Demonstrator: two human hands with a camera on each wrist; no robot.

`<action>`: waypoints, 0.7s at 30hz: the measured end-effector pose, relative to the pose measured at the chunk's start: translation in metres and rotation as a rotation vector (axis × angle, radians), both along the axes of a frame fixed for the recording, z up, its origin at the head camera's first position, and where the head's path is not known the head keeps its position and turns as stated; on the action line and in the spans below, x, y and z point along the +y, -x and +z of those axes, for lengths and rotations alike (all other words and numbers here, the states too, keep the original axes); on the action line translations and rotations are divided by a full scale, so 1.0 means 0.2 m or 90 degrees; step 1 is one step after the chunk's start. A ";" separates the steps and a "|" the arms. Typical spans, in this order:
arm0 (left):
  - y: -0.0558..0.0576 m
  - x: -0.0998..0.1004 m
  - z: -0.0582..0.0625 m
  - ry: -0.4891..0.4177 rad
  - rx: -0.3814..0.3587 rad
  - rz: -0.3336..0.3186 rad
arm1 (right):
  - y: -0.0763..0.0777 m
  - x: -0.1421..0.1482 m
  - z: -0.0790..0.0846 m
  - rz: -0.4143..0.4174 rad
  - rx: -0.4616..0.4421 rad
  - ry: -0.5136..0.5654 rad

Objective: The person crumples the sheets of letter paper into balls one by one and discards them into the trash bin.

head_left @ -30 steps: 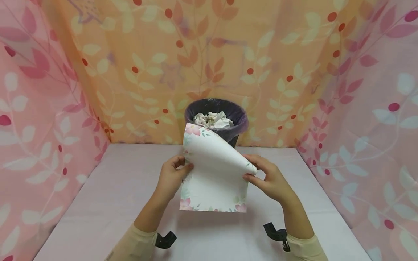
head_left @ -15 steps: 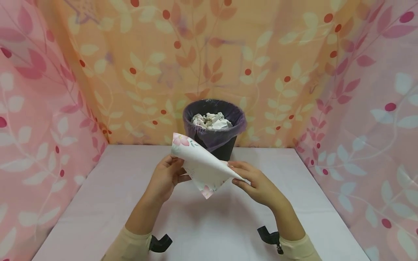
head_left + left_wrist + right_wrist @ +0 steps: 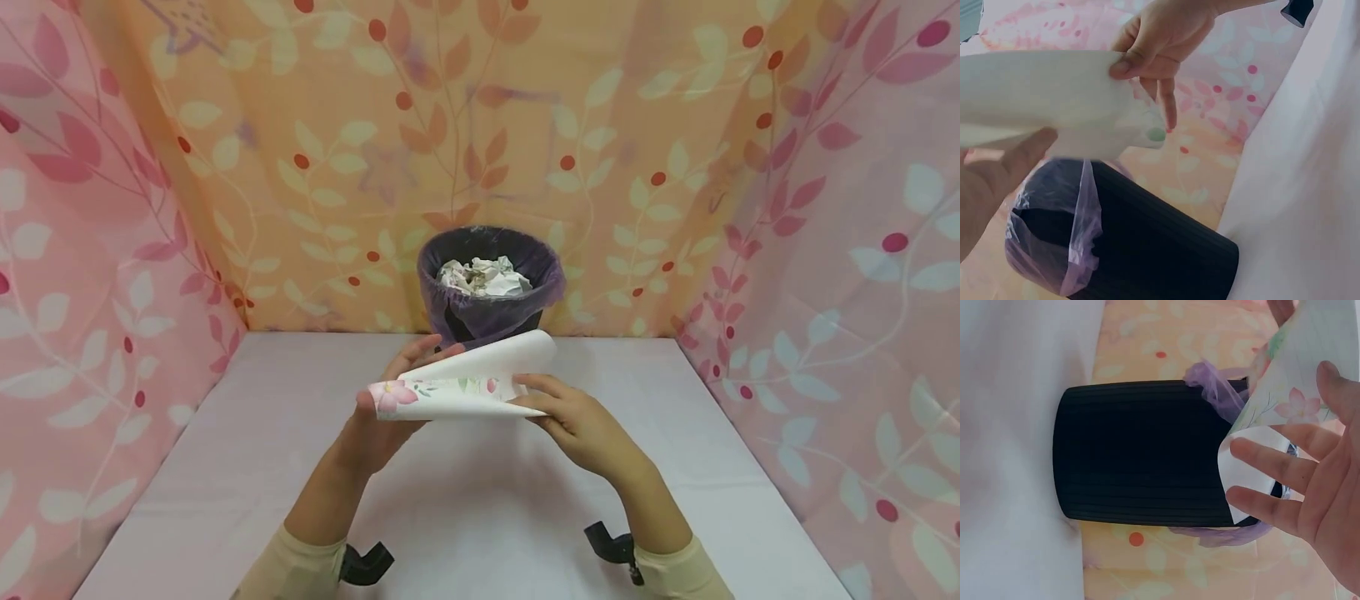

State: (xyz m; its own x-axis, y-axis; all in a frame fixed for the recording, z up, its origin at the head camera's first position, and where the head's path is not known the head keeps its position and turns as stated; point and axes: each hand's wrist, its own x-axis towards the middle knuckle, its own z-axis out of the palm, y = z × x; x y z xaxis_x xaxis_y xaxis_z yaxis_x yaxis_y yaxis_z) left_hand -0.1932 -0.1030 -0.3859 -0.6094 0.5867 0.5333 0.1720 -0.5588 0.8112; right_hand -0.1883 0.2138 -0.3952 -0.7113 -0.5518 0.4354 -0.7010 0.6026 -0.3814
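Note:
A sheet of white paper with a printed floral border is held in the air between both hands, rolled over on itself into a loose, flattened tube. My left hand grips its left end, thumb at the near edge and fingers behind. At the other end, my right hand pinches the paper, with some fingers spread along its outside. The right wrist view shows pink flowers near the right thumb. Just behind the paper stands a black bin, its lower part hidden by the sheet in the head view.
A purple plastic liner hangs over the bin's rim, and crumpled paper lies inside. The white-covered table meets an orange floral curtain at the back. Pink floral curtains flank both sides.
The sheet, earlier spread out with one corner curling, has been rolled over into a loose tube. My left hand has turned, its fingers passing behind the paper.

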 end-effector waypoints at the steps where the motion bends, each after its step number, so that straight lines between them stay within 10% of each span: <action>1: 0.00 0.00 0.00 0.006 0.026 -0.013 | 0.00 0.00 0.00 -0.003 0.000 0.003; 7: 0.00 0.01 0.00 0.034 0.123 -0.052 | 0.01 0.00 0.01 -0.057 0.035 0.021; 14: -0.04 0.05 0.00 0.103 0.134 -0.022 | 0.02 0.00 0.00 -0.160 0.081 0.050; 21: -0.07 0.11 -0.02 0.138 0.093 -0.064 | 0.04 0.01 -0.01 -0.141 0.046 0.125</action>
State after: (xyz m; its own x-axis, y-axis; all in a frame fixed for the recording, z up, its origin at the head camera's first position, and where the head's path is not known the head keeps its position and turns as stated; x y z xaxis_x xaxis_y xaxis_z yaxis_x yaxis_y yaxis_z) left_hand -0.1789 -0.0809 -0.3897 -0.4685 0.7503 0.4665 0.2484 -0.3948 0.8845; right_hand -0.1971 0.2161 -0.3981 -0.7678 -0.2874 0.5727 -0.5909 0.6632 -0.4594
